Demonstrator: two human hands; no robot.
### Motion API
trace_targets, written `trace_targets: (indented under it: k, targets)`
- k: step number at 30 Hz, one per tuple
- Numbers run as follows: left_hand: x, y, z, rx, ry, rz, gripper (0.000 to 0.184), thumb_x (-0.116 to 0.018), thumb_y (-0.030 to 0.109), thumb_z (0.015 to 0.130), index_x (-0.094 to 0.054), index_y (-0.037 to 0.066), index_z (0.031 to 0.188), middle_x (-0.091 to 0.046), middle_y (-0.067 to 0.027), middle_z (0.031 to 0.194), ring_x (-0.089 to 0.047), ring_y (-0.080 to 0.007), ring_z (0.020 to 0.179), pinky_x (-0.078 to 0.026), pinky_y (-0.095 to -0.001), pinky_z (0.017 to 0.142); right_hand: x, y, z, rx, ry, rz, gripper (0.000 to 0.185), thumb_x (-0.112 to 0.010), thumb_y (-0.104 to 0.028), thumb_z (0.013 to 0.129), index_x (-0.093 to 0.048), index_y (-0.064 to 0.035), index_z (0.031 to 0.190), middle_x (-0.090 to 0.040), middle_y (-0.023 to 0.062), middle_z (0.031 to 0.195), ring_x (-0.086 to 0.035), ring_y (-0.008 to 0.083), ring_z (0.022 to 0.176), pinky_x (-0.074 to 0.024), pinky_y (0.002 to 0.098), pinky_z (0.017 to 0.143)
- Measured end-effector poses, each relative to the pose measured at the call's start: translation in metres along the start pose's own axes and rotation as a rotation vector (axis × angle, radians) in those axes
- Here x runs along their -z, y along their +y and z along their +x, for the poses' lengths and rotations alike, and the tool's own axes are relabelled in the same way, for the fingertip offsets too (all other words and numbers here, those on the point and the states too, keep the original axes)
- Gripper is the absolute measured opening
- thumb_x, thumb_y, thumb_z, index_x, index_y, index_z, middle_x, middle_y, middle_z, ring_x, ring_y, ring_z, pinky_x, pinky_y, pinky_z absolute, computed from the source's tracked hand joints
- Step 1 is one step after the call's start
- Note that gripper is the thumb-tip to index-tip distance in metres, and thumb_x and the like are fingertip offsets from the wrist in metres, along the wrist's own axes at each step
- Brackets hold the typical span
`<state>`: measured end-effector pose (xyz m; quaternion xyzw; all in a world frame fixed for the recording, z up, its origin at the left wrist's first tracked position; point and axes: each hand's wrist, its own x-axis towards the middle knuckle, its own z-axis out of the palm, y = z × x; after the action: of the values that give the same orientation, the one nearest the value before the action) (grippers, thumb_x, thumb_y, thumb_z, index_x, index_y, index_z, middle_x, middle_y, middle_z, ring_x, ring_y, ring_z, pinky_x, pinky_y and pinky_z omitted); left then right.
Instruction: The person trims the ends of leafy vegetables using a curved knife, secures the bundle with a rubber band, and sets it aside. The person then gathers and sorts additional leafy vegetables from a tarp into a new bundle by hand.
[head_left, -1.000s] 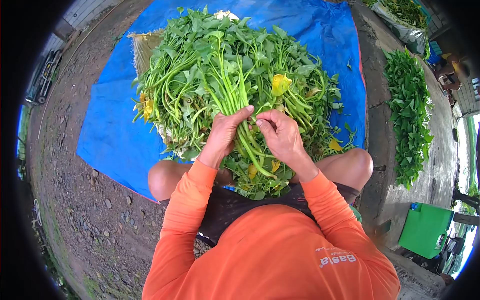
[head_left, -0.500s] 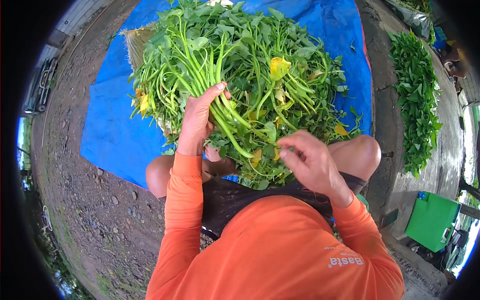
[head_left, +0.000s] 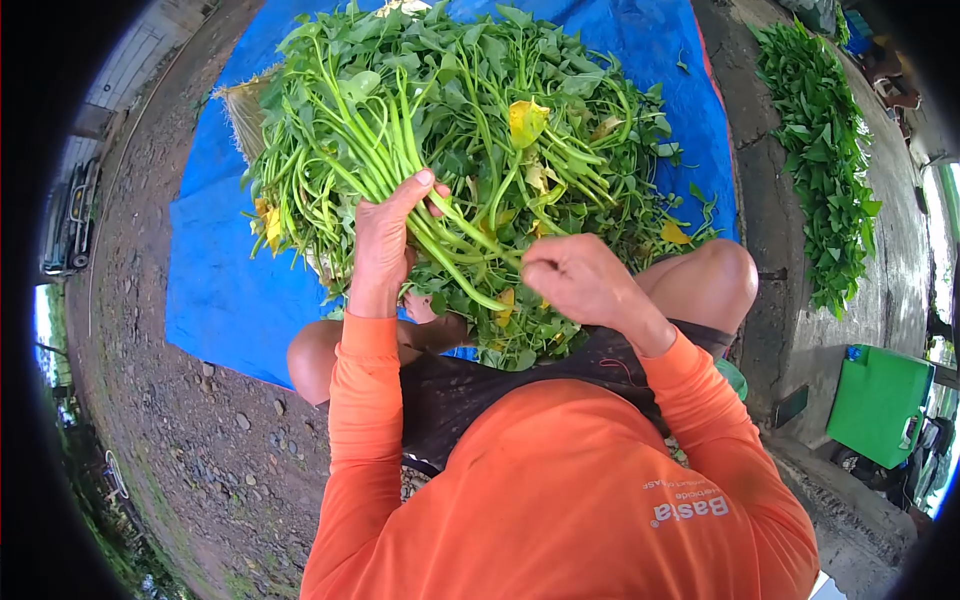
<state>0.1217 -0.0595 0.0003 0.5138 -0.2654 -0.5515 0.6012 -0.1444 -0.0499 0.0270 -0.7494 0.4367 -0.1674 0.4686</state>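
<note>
My left hand (head_left: 388, 225) is closed around a bunch of long leafy green stems (head_left: 385, 150) that look like water spinach. Their leafy tops point away from me, and the cut ends hang down toward my lap. Beside those ends my right hand (head_left: 590, 285) is closed in a pinch, its fingertips at the end of one stem. A large heap of the same greens (head_left: 560, 75) lies in front of me, with some yellow leaves (head_left: 528, 123) in it. What my right fingers grip is partly hidden.
The heap rests on a blue tarp (head_left: 215, 270) between my bent knees. To the right a long row of leafy greens (head_left: 825, 160) lies on concrete, with a green box (head_left: 875, 405) nearer me. Gravelly ground (head_left: 200, 420) spreads at the left.
My right hand has moved left and closed in a pinch at the stem ends. My left hand still grips the bunch, and the view has shifted slightly.
</note>
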Motion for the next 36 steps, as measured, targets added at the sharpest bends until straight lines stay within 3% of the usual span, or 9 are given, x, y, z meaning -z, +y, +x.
trace_targets:
  k: [8,16,18,20,23,26,28,29,36]
  targets:
    - [0.004,0.012,0.003,-0.038,0.036,-0.046,0.023,-0.083,0.014,0.094,-0.074,0.000,0.110,-0.077,-0.0105,0.087,-0.073,-0.0158,0.068,-0.063,-0.0312,0.059,-0.038,0.039,-0.008,-0.237,-0.866,-0.326,0.026,-0.062,-0.026,0.089,-0.077,-0.0047,0.089,-0.072,0.0229,0.084,-0.072,0.0431,0.088,-0.0551,0.0522,0.078]
    - [0.008,0.042,-0.009,0.196,-0.244,0.090,0.037,-0.086,0.012,0.089,-0.070,0.000,0.120,-0.076,-0.0080,0.093,-0.074,-0.0181,0.073,-0.061,-0.0316,0.068,0.042,-0.034,0.015,0.458,0.330,-0.272,0.030,-0.072,-0.009,0.088,-0.072,-0.0017,0.117,-0.073,0.0166,0.110,-0.072,0.0385,0.097,-0.0587,0.0475,0.084]
    - [-0.005,0.040,-0.012,0.227,-0.390,0.160,0.035,-0.087,0.010,0.087,-0.071,0.002,0.117,-0.076,-0.0054,0.092,-0.074,-0.0173,0.074,-0.060,-0.0300,0.067,0.057,-0.070,0.030,0.733,0.291,-0.583,0.063,-0.076,-0.011,0.084,-0.060,-0.0077,0.144,-0.062,0.0124,0.141,-0.052,0.0333,0.145,-0.0472,0.0516,0.114]
    - [-0.011,0.040,-0.014,0.282,-0.595,0.284,0.037,-0.087,0.009,0.086,-0.070,0.003,0.118,-0.075,-0.0049,0.093,-0.074,-0.0172,0.073,-0.059,-0.0304,0.066,0.057,-0.078,0.046,0.891,0.191,-0.796,0.071,-0.080,-0.013,0.079,-0.058,-0.0081,0.146,-0.053,0.0131,0.157,-0.035,0.0322,0.160,-0.0345,0.0526,0.126]
    - [-0.012,0.038,-0.014,0.392,-0.870,0.458,0.046,-0.089,0.011,0.084,-0.066,0.002,0.123,-0.075,-0.0060,0.094,-0.073,-0.0174,0.072,-0.060,-0.0322,0.067,0.067,-0.057,0.082,1.049,0.055,-0.956,0.054,-0.078,-0.013,0.078,-0.063,-0.0083,0.129,-0.065,0.0121,0.137,-0.056,0.0303,0.142,-0.0445,0.0503,0.114]
    - [-0.014,0.031,-0.014,0.409,-0.897,0.422,0.051,-0.092,0.015,0.083,-0.065,0.001,0.125,-0.074,-0.0042,0.097,-0.072,-0.0155,0.081,-0.059,-0.0314,0.074,0.059,-0.047,0.083,0.740,-0.196,-1.017,0.035,-0.076,-0.011,0.077,-0.060,-0.0099,0.108,-0.068,0.0079,0.109,-0.068,0.0288,0.111,-0.0491,0.0464,0.094]
    - [-0.009,0.027,-0.013,0.330,-0.839,0.385,0.056,-0.093,0.017,0.083,-0.065,0.001,0.129,-0.074,-0.0028,0.102,-0.072,-0.0145,0.091,-0.057,-0.0316,0.083,0.062,-0.045,0.089,0.809,-0.112,-1.010,0.020,-0.070,-0.012,0.085,-0.059,-0.0114,0.102,-0.067,0.0051,0.093,-0.070,0.0275,0.093,-0.0482,0.0455,0.083]
    - [-0.002,0.014,-0.006,0.235,-0.805,0.327,0.072,-0.093,0.025,0.084,-0.059,0.002,0.143,-0.071,-0.0083,0.126,-0.066,-0.0214,0.120,-0.052,-0.0387,0.104,0.061,-0.045,0.092,0.841,-0.065,-0.998,0.013,-0.067,-0.012,0.090,-0.058,-0.0122,0.099,-0.067,0.0036,0.085,-0.070,0.0268,0.084,-0.0478,0.0451,0.078]
    - [0.010,0.044,-0.012,-0.243,-0.193,0.456,0.111,-0.092,0.053,0.081,-0.039,-0.004,0.161,-0.048,-0.0270,0.160,-0.042,-0.0407,0.152,-0.043,-0.0530,0.119,0.085,-0.077,0.138,0.803,-0.092,-1.261,0.007,-0.063,-0.012,0.091,-0.059,-0.0089,0.096,-0.066,0.0087,0.076,-0.071,0.0326,0.078,-0.0475,0.0473,0.074]
